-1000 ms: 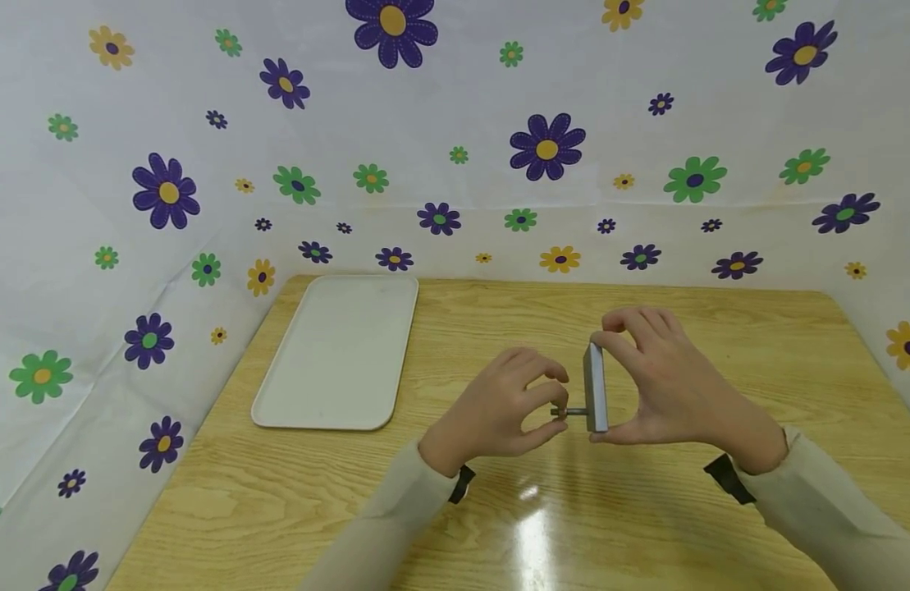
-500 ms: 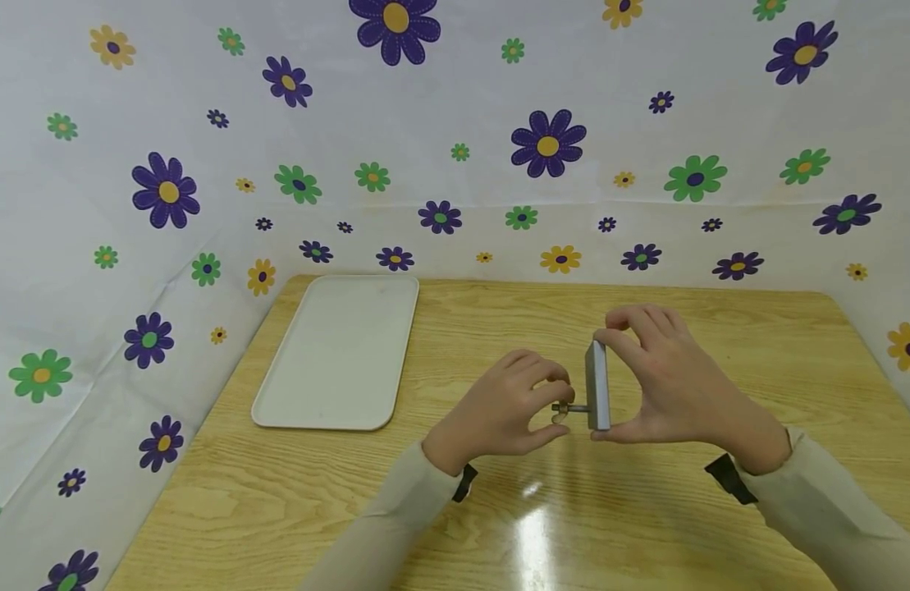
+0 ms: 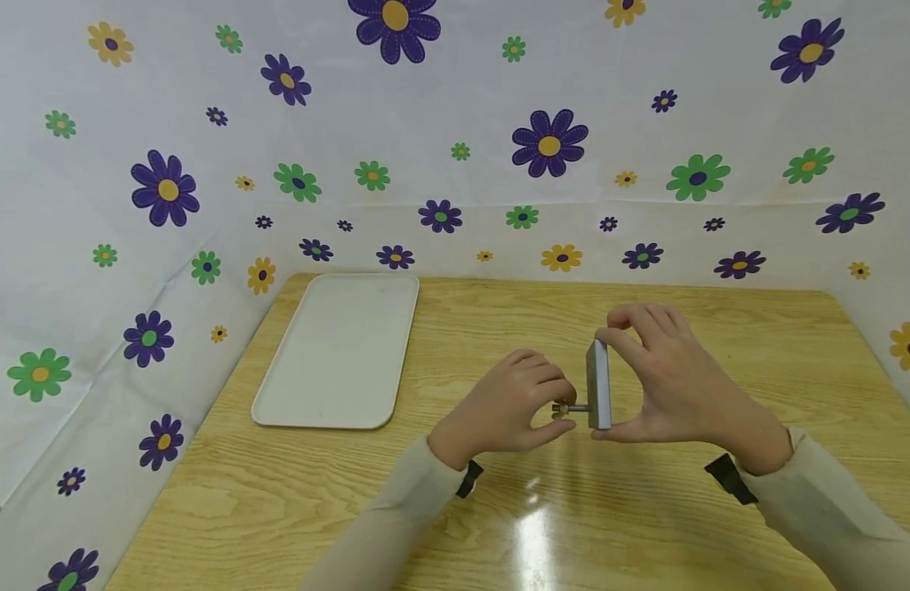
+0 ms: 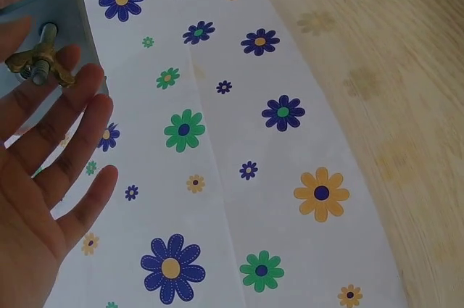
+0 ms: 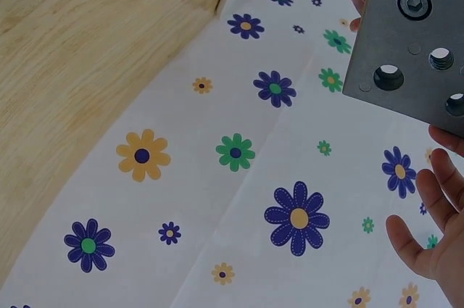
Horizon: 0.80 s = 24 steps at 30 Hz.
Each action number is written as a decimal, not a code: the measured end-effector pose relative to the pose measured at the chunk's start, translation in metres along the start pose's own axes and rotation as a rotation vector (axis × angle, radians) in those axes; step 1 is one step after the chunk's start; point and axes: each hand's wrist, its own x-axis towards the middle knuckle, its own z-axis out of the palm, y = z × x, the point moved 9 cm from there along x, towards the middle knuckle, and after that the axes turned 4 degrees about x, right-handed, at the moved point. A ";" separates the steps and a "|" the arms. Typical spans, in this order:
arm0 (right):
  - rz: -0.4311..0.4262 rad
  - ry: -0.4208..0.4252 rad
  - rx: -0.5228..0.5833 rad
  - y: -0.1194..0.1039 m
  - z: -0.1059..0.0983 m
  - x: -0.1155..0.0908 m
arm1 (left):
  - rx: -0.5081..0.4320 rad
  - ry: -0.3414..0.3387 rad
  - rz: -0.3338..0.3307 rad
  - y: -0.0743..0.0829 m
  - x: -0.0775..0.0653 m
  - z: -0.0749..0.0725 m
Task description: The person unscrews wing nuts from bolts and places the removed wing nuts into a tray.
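Note:
Held upright above the table is a thick grey metal plate. My right hand grips it by its top and bottom edges, between fingers and thumb. A threaded bolt sticks out of the plate's left side, carrying a brass wing nut near its end. Around that nut my left hand has its thumb and index finger curled; firm contact by the thumb is hard to make out. The right wrist view shows the plate's other face, with several holes and a recessed hex-socket bolt head.
A white rectangular tray lies at the table's back left. The wooden table reflects light near its front. Flower-printed white cloth stands behind and along the sides.
The wing nut has turned on the bolt, and my left fingers and thumb have shifted around it. That hand has moved slightly right. My right hand and the plate stay nearly still.

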 end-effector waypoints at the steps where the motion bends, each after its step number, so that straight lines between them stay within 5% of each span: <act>1: -0.001 0.001 0.002 0.001 0.000 0.000 | 0.004 -0.003 -0.008 -0.001 0.000 0.001; 4: 0.002 0.002 0.009 0.004 -0.002 0.001 | 0.081 0.009 -0.017 -0.001 0.000 0.001; 10: 0.015 0.004 0.017 0.010 -0.005 0.002 | 0.397 0.071 0.027 0.006 0.001 -0.007; 12: 0.012 0.004 0.020 0.011 -0.005 0.002 | 0.427 0.082 0.043 0.009 0.003 -0.009; 15: 0.003 0.001 0.028 0.011 -0.005 0.002 | 0.360 0.073 0.041 0.009 0.005 -0.010; 21: -0.007 -0.001 0.040 0.011 -0.005 0.003 | 0.047 -0.012 -0.047 -0.004 0.009 -0.005; 24: -0.009 0.000 0.042 0.011 -0.005 0.003 | 0.001 -0.045 -0.072 -0.007 0.010 -0.002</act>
